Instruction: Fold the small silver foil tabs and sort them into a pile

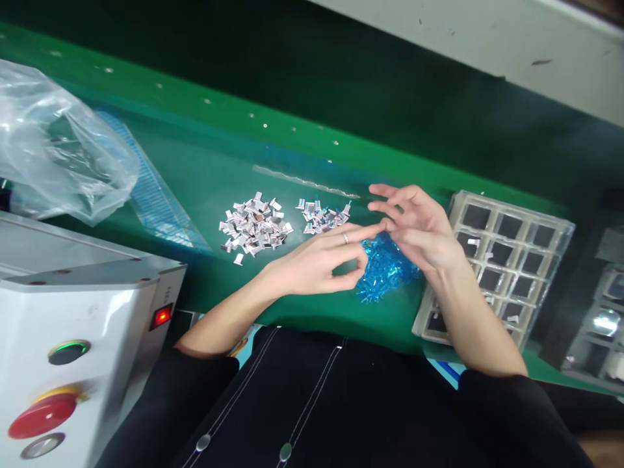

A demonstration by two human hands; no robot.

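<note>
My left hand (324, 263), with a ring on one finger, reaches in over the green mat. Its index finger is stretched out to the fingertips of my right hand, while the thumb and another finger curl towards each other. My right hand (422, 227) has its thumb and a finger pinched together at that meeting point, its other fingers raised. Anything held there is too small to make out. Below the hands lies a heap of small shiny blue strips (385, 270). Beyond my left hand is a small pile of pale tabs with blue pieces (322, 216).
A larger pile of pale tabs (256, 224) lies further left. A clear compartment tray (497, 224) stands at right. Clear plastic bags (63, 149) and a white machine (121, 299) with a red button (43, 415) are at left. A crinkled clear strip (305, 181) lies behind.
</note>
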